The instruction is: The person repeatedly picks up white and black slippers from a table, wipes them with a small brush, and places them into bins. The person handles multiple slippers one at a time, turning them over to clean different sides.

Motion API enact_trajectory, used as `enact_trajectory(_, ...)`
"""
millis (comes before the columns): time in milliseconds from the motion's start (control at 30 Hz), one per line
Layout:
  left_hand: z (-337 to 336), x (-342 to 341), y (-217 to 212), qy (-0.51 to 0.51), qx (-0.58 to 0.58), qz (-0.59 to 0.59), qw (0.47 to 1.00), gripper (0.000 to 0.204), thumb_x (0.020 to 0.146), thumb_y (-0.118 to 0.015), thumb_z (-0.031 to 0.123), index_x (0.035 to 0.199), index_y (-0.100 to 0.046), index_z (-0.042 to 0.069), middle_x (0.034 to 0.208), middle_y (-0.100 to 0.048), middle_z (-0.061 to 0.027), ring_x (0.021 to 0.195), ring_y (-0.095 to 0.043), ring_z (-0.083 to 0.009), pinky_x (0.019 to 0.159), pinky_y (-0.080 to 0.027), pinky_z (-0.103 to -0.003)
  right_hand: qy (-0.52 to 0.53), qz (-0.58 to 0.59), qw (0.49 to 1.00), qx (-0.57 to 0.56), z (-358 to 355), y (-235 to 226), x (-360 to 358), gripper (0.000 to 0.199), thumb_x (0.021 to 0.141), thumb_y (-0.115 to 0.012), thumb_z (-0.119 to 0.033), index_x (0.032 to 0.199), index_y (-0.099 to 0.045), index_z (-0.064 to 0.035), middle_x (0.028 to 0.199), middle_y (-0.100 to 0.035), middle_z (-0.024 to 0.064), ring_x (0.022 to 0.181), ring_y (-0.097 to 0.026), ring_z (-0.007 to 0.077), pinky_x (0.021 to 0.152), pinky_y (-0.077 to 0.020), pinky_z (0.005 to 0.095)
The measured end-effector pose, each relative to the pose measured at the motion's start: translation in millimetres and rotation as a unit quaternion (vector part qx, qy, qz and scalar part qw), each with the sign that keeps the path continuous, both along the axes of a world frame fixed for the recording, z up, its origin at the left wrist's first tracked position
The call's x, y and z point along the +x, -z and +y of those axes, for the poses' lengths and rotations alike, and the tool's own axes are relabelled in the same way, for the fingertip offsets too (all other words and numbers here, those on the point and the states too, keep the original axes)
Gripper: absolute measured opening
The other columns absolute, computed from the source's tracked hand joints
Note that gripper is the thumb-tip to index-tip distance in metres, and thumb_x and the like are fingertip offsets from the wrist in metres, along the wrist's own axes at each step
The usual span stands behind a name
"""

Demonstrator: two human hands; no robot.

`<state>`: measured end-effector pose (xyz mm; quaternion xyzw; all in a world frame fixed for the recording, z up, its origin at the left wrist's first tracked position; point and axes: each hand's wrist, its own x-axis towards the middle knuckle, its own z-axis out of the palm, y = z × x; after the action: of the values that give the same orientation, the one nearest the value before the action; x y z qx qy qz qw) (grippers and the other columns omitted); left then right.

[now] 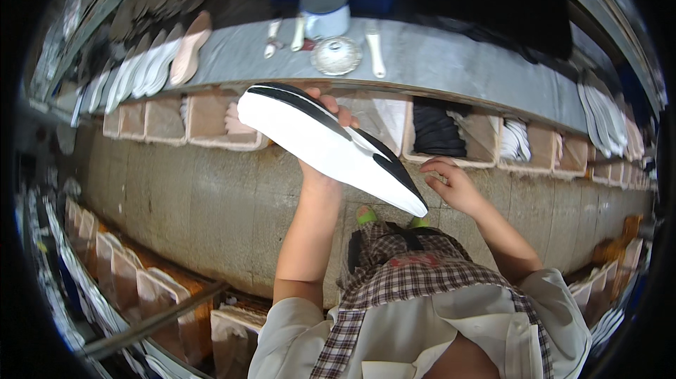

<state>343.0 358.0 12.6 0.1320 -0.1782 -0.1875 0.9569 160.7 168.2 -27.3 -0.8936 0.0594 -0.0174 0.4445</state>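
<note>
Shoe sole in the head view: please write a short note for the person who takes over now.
Left hand: holds up the white shoe sole with black trim, gripping it from behind near the middle; fingertips show over its top edge.
Right hand: empty, loosely curled beside the sole's pointed end; touching or not, I cannot tell.
Around: grey shelf with an enamel mug, its lid and rows of soles; cardboard bins underneath.
Done: one sole is in the hand.
Left: it is not yet set down anywhere.
</note>
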Motion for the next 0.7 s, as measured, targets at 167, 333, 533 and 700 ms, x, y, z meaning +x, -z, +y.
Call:
enact_trajectory(167, -64.7, -33.6, -9.3, 0.099, -0.011, 0.030, 0.995, 0.029, 0.088, -0.056, 0.030, 0.111, -0.055, 0.011, 0.092, -0.058, -0.0050, 0.074, -0.053, -0.0179, 0.067, -0.047, -0.037, 0.073, 0.006, 0.997, 0.013, -28.0, -1.0, -57.8, 0.022, 0.083, -0.060, -0.011, 0.103, -0.061, -0.0041, 0.102, -0.060, 0.0146, 0.094, -0.059, 0.0301, 0.080, -0.0471, 0.0355)
enact_trajectory(333, -137.5, -104.7, -21.0, 0.190, 0.008, 0.075, 0.979, 0.024, 0.090, -0.052, 0.029, 0.106, -0.055, 0.012, 0.090, -0.057, -0.0033, 0.073, -0.053, -0.0178, 0.067, -0.047, -0.036, 0.127, -0.038, 0.991, 0.021, -57.9, -6.4, -144.4, 0.023, 0.080, -0.060, -0.010, 0.102, -0.062, -0.0021, 0.096, -0.061, 0.0155, 0.090, -0.059, 0.0305, 0.076, -0.0477, 0.0362)
enact_trajectory(533, -230.4, -211.7, -30.0, 0.299, 0.024, 0.086, 0.950, 0.023, 0.092, -0.047, 0.029, 0.105, -0.055, 0.011, 0.090, -0.056, -0.0039, 0.073, -0.054, -0.0186, 0.069, -0.048, -0.039, 0.199, -0.056, 0.978, 0.016, -98.4, -16.7, -266.6, 0.030, 0.079, -0.060, -0.010, 0.107, -0.059, -0.0006, 0.098, -0.062, 0.0164, 0.090, -0.060, 0.0294, 0.078, -0.0480, 0.0354)
enact_trajectory(700, -300.2, -316.7, -37.6, 0.318, 0.072, -0.010, 0.945, 0.022, 0.093, -0.048, 0.027, 0.105, -0.053, 0.010, 0.086, -0.058, -0.0050, 0.074, -0.055, -0.0201, 0.066, -0.048, -0.036, 0.287, -0.050, 0.929, 0.230, -118.4, -25.0, -357.6, 0.065, 0.075, -0.068, -0.006, 0.132, -0.038, -0.0041, 0.126, -0.051, 0.0167, 0.116, -0.052, 0.0261, 0.095, -0.0426, 0.0347)
